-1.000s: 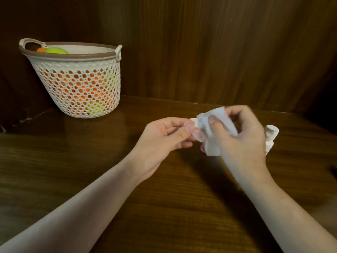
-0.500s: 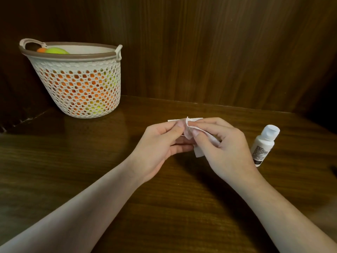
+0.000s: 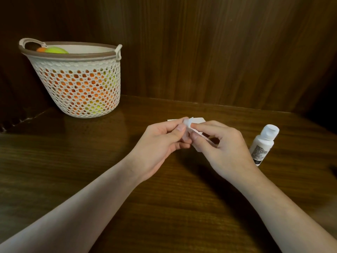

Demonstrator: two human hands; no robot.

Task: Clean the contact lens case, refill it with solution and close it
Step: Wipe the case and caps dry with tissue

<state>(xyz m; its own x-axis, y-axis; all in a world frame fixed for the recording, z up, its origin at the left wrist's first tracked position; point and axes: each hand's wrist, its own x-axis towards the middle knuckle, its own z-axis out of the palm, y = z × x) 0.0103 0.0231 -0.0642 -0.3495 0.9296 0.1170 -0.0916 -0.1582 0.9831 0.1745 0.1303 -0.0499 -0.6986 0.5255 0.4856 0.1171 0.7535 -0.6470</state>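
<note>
My left hand (image 3: 160,143) holds a small contact lens case (image 3: 184,137) between thumb and fingers; only a pale sliver of it shows. My right hand (image 3: 224,148) pinches a white tissue (image 3: 187,122) and presses it against the case. The two hands meet above the middle of the wooden table (image 3: 164,207). A white solution bottle (image 3: 262,145) with a white cap stands upright just right of my right hand. A white edge of paper (image 3: 197,120) shows behind the fingers.
A white perforated basket (image 3: 80,84) with a brown rim, holding orange and green balls, stands at the back left of the table. Dark wood panelling rises behind. Bare table surface lies in front of my arms.
My right hand lowered from a raised position and brought the tissue down onto the case, uncovering the bottle. In the last half second the hands barely shifted.
</note>
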